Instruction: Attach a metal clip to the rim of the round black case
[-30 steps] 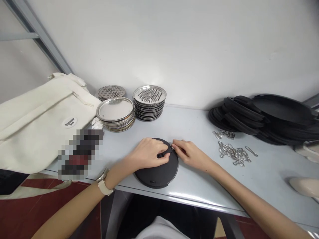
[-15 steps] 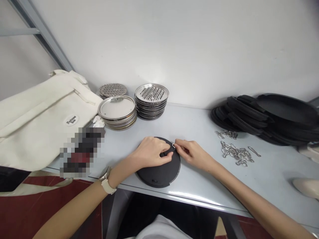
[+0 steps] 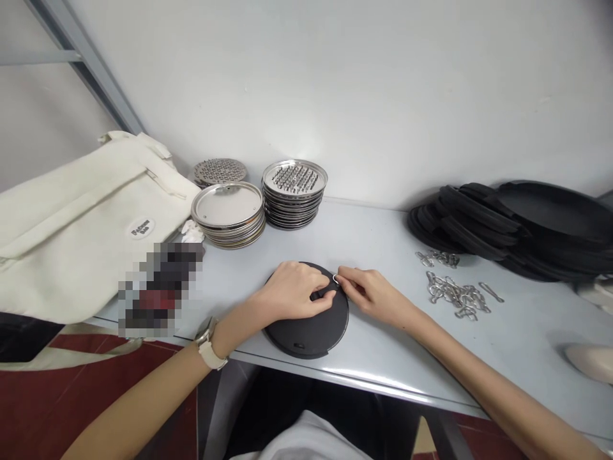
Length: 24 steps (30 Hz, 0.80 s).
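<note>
A round black disc (image 3: 311,332) lies flat near the table's front edge, with a small slot close to its near rim. My left hand (image 3: 297,291) rests on its upper part, fingers curled and thumb pressing toward a black raised piece. At the disc's far right rim, my right hand (image 3: 364,287) pinches a small bent metal wire clip (image 3: 335,279) between thumb and forefinger. The clip touches the disc close to my left fingertips; its far end is hidden by my fingers.
Loose wire clips (image 3: 457,297) lie on the table (image 3: 383,236) to the right, before a pile of black discs (image 3: 550,217). Stacked metal grater discs (image 3: 294,191) and plain-topped metal discs (image 3: 227,211) stand at the back. A cream bag (image 3: 96,236) occupies the left.
The whole view has shifted slightly. Both hands keep nearly the same hold on the disc and the wire clip.
</note>
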### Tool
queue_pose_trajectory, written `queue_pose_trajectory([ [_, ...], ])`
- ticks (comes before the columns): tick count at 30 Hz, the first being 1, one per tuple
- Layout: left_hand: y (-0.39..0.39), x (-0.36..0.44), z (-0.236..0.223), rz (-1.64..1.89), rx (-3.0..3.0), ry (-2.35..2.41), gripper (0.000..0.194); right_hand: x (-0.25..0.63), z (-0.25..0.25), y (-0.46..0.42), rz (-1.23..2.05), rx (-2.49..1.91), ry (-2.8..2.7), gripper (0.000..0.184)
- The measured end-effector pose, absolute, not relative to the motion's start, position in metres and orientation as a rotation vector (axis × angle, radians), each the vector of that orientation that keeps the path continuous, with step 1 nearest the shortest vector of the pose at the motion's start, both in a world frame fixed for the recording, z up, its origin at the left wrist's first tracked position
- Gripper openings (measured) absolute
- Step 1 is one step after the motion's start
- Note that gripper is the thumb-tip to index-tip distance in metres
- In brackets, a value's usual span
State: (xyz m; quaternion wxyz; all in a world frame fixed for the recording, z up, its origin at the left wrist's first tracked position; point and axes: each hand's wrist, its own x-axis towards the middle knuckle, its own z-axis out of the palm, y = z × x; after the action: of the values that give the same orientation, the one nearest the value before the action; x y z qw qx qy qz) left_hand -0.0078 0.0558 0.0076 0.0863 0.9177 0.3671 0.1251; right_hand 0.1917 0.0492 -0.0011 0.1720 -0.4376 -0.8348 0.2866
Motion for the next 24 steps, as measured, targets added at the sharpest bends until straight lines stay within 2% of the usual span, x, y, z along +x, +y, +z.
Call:
queue_pose_trajectory([
  [24,0.0565,-0.0058,0.005,0.378,2.746,1.127,0.035,0.1918,-0.001,0.0493,0.707,-1.206,-2.453,0.026],
])
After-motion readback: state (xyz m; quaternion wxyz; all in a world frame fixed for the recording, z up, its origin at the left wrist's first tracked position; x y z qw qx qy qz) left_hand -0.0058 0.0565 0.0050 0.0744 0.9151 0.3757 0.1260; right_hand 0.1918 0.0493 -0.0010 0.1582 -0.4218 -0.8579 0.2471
